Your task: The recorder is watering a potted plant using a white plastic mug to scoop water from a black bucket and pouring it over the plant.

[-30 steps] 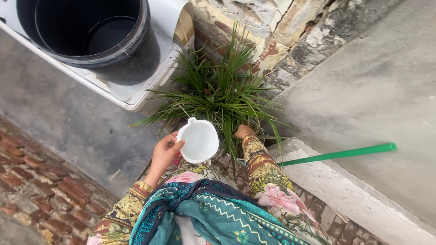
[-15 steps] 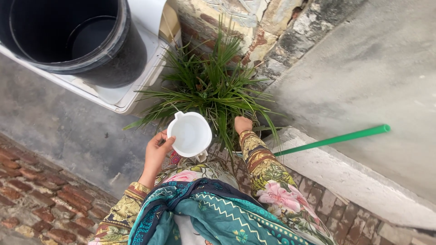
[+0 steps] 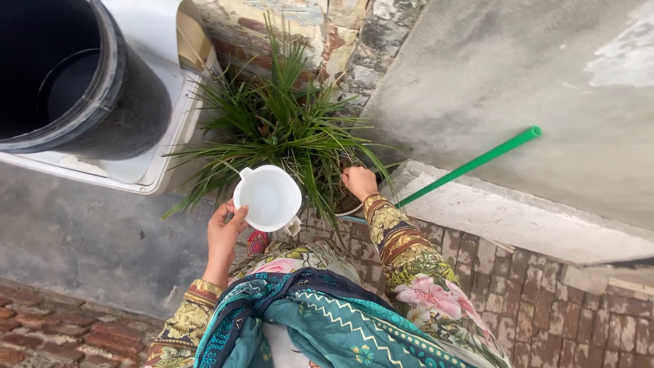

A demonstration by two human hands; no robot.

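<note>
My left hand [image 3: 225, 235] grips the handle of a white plastic jug [image 3: 268, 197], held level over the near edge of a grassy green plant [image 3: 283, 126]. The inside of the jug looks white; I cannot tell whether it holds water. My right hand [image 3: 359, 181] reaches into the plant's leaves at its right side, fingers curled among the blades near the pot rim [image 3: 351, 210]. Whether it grips anything there is hidden by leaves. Patterned sleeves and a teal scarf fill the bottom of the view.
A big black barrel [image 3: 75, 88] stands on a white appliance top [image 3: 157, 170] at the upper left. A green stick [image 3: 470, 165] slants across a concrete step [image 3: 531, 218] at the right. Peeling wall behind, brick paving below.
The view has shifted, so barrel and plant sit further left and lower. The jug stays level in my left hand; my right hand stays in the leaves.
</note>
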